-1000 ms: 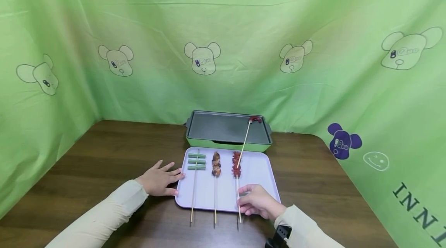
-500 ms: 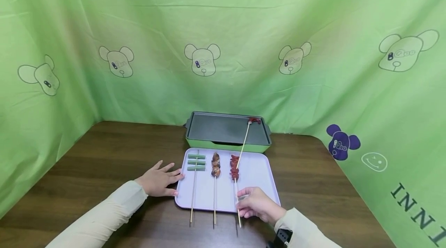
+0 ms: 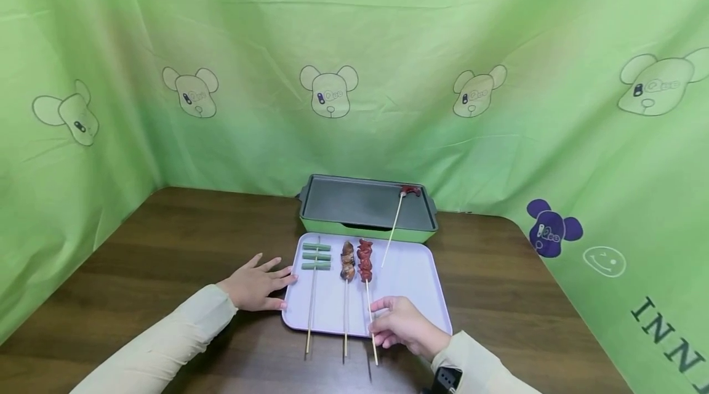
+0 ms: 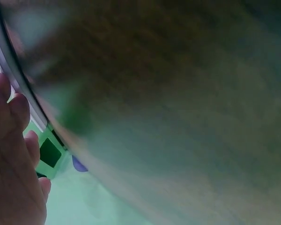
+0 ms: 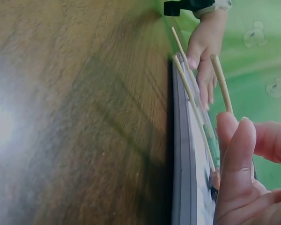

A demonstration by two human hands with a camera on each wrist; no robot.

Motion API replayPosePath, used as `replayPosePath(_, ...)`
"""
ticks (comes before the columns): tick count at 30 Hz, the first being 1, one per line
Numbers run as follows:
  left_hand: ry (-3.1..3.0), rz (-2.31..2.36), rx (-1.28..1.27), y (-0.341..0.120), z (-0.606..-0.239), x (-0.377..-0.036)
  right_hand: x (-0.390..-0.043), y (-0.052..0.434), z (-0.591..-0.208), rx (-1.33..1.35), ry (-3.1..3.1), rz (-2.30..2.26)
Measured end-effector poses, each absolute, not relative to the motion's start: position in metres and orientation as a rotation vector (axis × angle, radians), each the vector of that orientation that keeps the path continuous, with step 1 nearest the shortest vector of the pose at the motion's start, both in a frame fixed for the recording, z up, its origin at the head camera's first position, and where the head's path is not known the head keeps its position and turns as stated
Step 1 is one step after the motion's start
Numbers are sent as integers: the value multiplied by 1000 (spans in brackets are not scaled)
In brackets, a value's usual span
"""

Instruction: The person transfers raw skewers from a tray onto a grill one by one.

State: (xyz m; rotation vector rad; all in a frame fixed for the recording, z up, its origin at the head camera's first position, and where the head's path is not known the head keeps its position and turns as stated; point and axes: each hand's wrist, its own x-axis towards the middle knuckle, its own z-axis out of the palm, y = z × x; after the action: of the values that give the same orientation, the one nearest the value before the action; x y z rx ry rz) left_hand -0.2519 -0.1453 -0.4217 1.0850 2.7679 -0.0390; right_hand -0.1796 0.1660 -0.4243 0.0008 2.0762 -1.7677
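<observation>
With right hand (image 3: 401, 324), head view, pinching bare stick of red skewer (image 3: 364, 260) between thumb and fingers, near lower end. Holding it with chunks over lavender tray (image 3: 418, 283) and butt end past near rim, above table (image 3: 199, 234). Can't tell contact between chunks and tray. Got brown skewer (image 3: 347, 261) just left of it, green skewer (image 3: 316, 257) farther left, both roughly parallel to it on tray with sticks overhanging near rim. Got left hand (image 3: 256, 286) at tray's left side, fingers spread, fingertips on rim. Behind tray, can see grill (image 3: 354, 200) with dark flat plate and green body, plus dark-red skewer (image 3: 410, 190) on plate at right end, stick slanting out over tray. Backed by green curtain (image 3: 327, 18) with cartoon animal heads. Left wrist view: mostly blocked by dark blur, can't identify it. Showing left fingers up close beside tray rim at left edge, with grill's green body and dark opening beyond. Right wrist view: showing thumb and fingertip pressed on stick, butt end poking up past them. Beyond, showing two other sticks crossing tray rim, then left hand with fingers extended, black device (image 5: 182, 7) by sleeve.
</observation>
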Motion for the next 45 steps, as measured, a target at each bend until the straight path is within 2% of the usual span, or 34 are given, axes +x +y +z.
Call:
replayPosePath(11, 2776, -128, 1094, -145, -425, -254, -180, 160, -415, 23, 2079, -1791)
replayPosePath(24, 2769, -152, 1073, -144, -420, -254, -181, 163, -399, -102, 2113, -1755)
replayPosePath(45, 2764, -120, 1080, -146, -423, -255, -206, 160, -372, -83, 2124, -1791)
